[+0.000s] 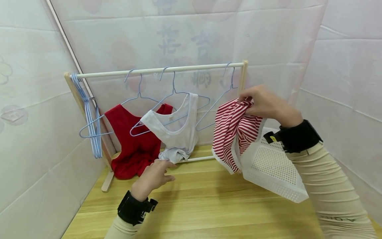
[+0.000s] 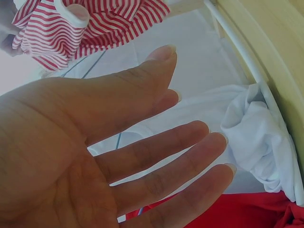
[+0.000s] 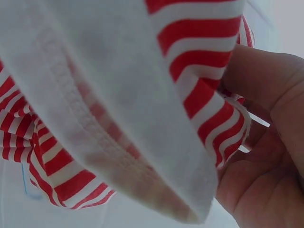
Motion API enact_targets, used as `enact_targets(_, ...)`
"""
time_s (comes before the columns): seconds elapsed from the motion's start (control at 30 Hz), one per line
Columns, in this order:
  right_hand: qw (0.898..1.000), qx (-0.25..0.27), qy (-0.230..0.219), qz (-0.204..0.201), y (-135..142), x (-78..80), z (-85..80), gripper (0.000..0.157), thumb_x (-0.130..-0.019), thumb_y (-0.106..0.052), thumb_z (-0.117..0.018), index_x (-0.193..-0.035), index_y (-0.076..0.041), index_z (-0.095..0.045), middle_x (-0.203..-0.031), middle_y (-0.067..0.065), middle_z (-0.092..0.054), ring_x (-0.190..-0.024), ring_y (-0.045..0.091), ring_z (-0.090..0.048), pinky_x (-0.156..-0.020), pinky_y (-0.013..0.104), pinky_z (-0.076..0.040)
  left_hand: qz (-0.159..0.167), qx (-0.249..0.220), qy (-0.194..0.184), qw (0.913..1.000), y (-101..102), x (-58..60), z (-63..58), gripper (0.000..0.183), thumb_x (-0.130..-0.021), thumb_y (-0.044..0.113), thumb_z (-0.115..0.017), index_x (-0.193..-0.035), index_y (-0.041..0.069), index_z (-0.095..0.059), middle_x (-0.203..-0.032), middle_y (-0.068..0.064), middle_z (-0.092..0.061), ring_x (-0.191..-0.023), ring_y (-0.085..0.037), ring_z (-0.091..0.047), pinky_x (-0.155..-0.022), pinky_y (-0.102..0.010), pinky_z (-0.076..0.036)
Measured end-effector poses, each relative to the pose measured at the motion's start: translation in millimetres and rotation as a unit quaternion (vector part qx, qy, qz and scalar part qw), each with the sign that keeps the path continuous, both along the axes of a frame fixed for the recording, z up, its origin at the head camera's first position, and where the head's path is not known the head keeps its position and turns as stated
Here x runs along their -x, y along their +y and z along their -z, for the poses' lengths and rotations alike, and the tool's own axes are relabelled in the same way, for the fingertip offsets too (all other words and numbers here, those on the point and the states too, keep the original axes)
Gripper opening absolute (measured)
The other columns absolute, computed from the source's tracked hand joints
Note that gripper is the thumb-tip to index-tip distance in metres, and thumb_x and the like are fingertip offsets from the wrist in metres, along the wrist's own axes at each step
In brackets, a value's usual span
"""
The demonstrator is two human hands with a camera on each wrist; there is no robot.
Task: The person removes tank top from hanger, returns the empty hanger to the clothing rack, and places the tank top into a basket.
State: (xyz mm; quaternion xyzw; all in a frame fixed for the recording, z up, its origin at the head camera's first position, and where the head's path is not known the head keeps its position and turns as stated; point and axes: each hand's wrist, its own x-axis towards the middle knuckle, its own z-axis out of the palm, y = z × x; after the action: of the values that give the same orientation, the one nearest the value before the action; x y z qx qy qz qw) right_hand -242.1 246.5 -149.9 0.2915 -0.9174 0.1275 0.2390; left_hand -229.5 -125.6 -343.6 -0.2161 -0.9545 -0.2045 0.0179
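A red-and-white striped garment with white trim (image 1: 229,132) hangs from my right hand (image 1: 265,104), whose fingers pinch its top edge above the basket. In the right wrist view the striped cloth (image 3: 204,57) fills much of the picture, thumb and fingers around its edge. My left hand (image 1: 153,176) holds nothing; its fingers are spread and slightly bent in the left wrist view. It is just in front of a white tank top (image 1: 179,139) on a blue hanger (image 1: 174,89). Left of that, a red top (image 1: 131,142) hangs on another blue hanger.
A rack with a white rail (image 1: 191,68) and wooden posts stands on the wooden table (image 1: 191,205). Several blue hangers (image 1: 94,132) are bunched at its left end. One bare hanger (image 1: 210,109) hangs near the right post. A white perforated basket (image 1: 276,166) is at the right.
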Motion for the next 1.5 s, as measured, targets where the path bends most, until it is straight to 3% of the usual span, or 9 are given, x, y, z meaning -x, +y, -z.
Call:
enact_targets(0.13,1.0,-0.006,0.006,0.015,13.8,-4.2,-3.1,0.024,-0.067,0.011,-0.075,-0.079,-0.01,-0.07,-0.085,0.008,-0.073,-0.083,0.022,-0.064,-0.075,0.034,-0.05,0.002,0.003,0.006,1.0,-0.2,0.2,-0.5,0.037,-0.082,0.016,-0.087,-0.117,0.015,-0.078,-0.116,-0.002,-0.077,-0.093,-0.025,-0.07,-0.071,-0.039,-0.058)
enact_targets(0.5,0.997,-0.037,0.031,0.059,46.5,-12.6,-4.6,0.027,-0.064,0.009,-0.076,-0.078,-0.013,-0.068,-0.076,0.002,-0.064,-0.072,0.016,-0.048,-0.066,0.028,-0.038,0.0,0.006,0.004,1.0,0.3,0.7,-0.3,0.038,-0.082,0.017,-0.087,-0.119,0.016,-0.078,-0.114,-0.001,-0.077,-0.091,-0.021,-0.067,-0.069,-0.035,-0.055)
enact_targets(0.73,0.995,-0.05,0.036,0.074,62.9,-14.9,-1.3,0.025,-0.065,0.008,-0.077,-0.078,-0.013,-0.07,-0.078,0.003,-0.067,-0.074,0.017,-0.052,-0.067,0.03,-0.041,-0.003,0.009,0.0,1.0,0.7,0.7,0.3,0.039,-0.082,0.017,-0.087,-0.12,0.015,-0.077,-0.115,-0.002,-0.077,-0.092,-0.021,-0.067,-0.069,-0.034,-0.056)
enact_targets(1.13,0.991,-0.068,-0.006,0.115,97.1,-6.6,10.5,0.024,-0.065,0.004,-0.079,-0.08,-0.014,-0.073,-0.077,0.002,-0.069,-0.072,0.016,-0.055,-0.065,0.031,-0.044,-0.004,0.012,0.0,0.9999,-0.9,1.0,-0.4,0.04,-0.081,0.016,-0.088,-0.119,0.014,-0.077,-0.115,-0.002,-0.077,-0.091,-0.021,-0.069,-0.07,-0.037,-0.058)
enact_targets(1.5,0.987,-0.067,-0.009,0.147,136.0,2.7,24.2,0.023,-0.061,0.004,-0.078,-0.074,-0.013,-0.068,-0.072,0.0,-0.06,-0.068,0.013,-0.046,-0.063,0.031,-0.037,-0.005,0.015,0.001,0.9999,-0.8,1.1,-0.3,0.04,-0.081,0.016,-0.088,-0.12,0.015,-0.077,-0.116,-0.001,-0.077,-0.093,-0.023,-0.07,-0.07,-0.037,-0.057)
